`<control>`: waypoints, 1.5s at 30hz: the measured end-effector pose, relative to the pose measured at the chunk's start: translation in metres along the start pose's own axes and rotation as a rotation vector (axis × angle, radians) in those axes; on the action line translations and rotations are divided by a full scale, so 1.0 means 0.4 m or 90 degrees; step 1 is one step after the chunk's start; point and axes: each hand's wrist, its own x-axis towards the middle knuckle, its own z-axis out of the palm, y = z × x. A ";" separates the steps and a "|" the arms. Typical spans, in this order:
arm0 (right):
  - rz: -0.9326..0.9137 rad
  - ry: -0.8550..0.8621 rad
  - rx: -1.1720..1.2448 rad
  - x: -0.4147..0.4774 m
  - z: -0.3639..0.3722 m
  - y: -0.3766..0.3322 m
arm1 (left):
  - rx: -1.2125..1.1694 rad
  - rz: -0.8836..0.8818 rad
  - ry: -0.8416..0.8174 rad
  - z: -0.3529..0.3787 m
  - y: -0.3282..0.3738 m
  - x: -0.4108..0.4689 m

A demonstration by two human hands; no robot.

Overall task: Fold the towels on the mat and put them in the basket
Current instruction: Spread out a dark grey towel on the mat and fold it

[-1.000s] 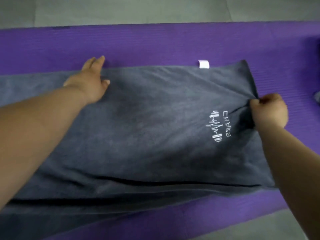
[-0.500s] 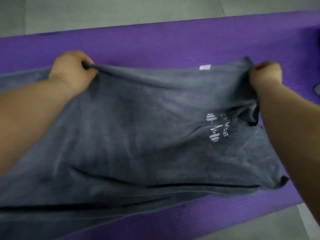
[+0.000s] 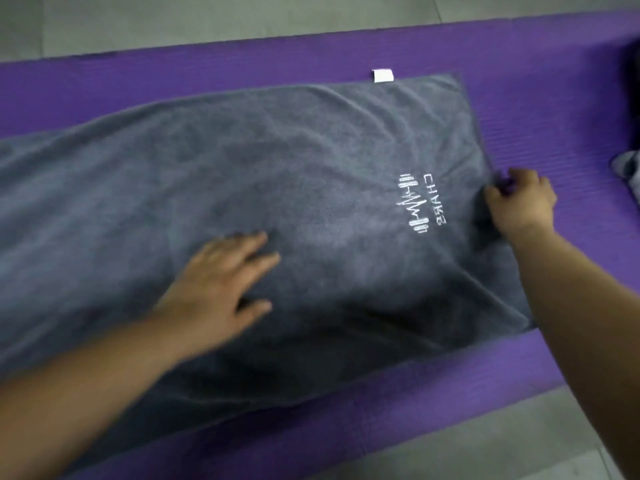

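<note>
Towel [image 3: 277, 188] lies flat on the mat [image 3: 242, 60], long axis running nine to three o'clock, right hand [image 3: 519, 202] pinching its short edge at three, left hand [image 3: 218, 292] spread flat mid-cloth, so the right looks best placed to fold toward nine.

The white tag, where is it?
Head view: the white tag pokes past the far edge of the grey towel, right of centre, onto the purple mat.

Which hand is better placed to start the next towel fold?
Probably the right hand: it pinches the short edge of the grey terry towel, while the left hand lies flat mid-cloth, suited to anchoring.
</note>
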 end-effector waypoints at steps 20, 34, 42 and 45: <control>0.099 -0.018 -0.203 -0.237 -0.089 0.077 | -0.027 0.165 -0.105 -0.073 -0.008 -0.187; -0.731 -0.369 -0.557 -0.597 0.137 -0.602 | -0.058 -0.796 0.259 -0.075 -0.473 -0.945; -0.818 -0.369 -0.449 -0.892 0.359 -0.821 | -0.006 -0.721 0.295 0.006 -0.378 -1.027; -0.840 -0.293 -0.406 -0.930 0.403 -0.807 | -0.039 -0.744 0.241 0.008 -0.383 -1.021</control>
